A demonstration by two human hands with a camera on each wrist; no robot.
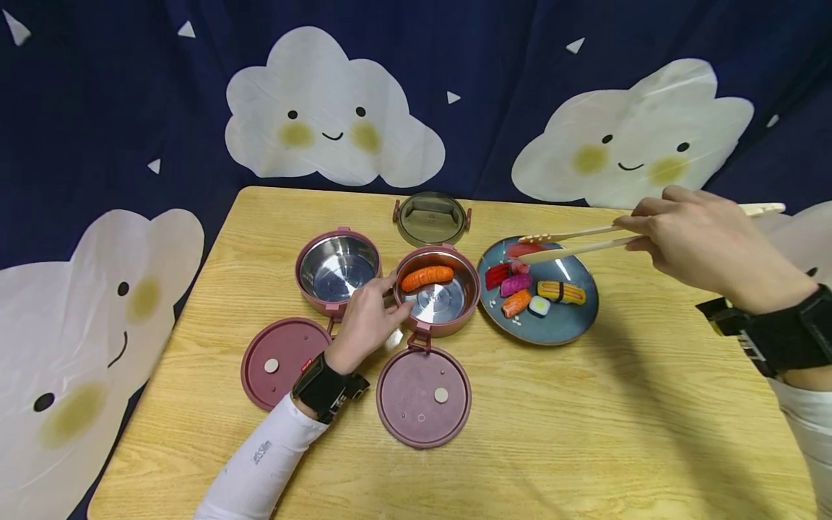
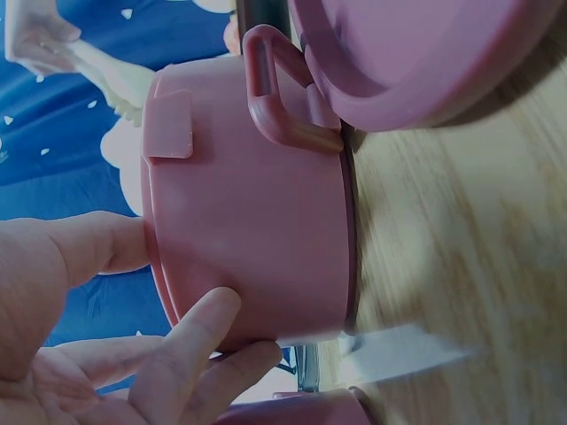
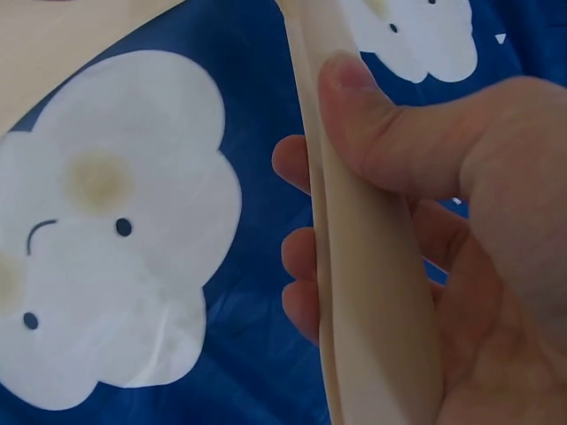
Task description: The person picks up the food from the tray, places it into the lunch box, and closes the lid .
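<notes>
My left hand (image 1: 369, 321) holds the side of a pink steel-lined pot (image 2: 257, 204), thumb and fingers at its rim and outer wall. Inside that pot lies an orange ridged sausage (image 1: 427, 278). Raised at the right, my right hand (image 1: 702, 242) grips cream-coloured tongs (image 3: 372, 266), the thumb along one arm and fingers curled round the other side. The tongs' tips stand apart over the blue plate (image 1: 559, 332), above a red slice (image 1: 518, 250). Also on that plate are a purple piece (image 1: 516, 284), an orange-topped sushi (image 1: 516, 303), a small white roll (image 1: 539, 306) and a yellow-topped sushi (image 1: 562, 292).
A second pink pot (image 1: 338, 267) stands left of the held one, its steel inside bare. Two pink lids, a left one (image 1: 286, 354) and a right one (image 1: 424, 404), lie in front. Behind the pots is a glass lid (image 1: 432, 219). A cloud-print curtain (image 1: 481, 43) hangs beyond the table.
</notes>
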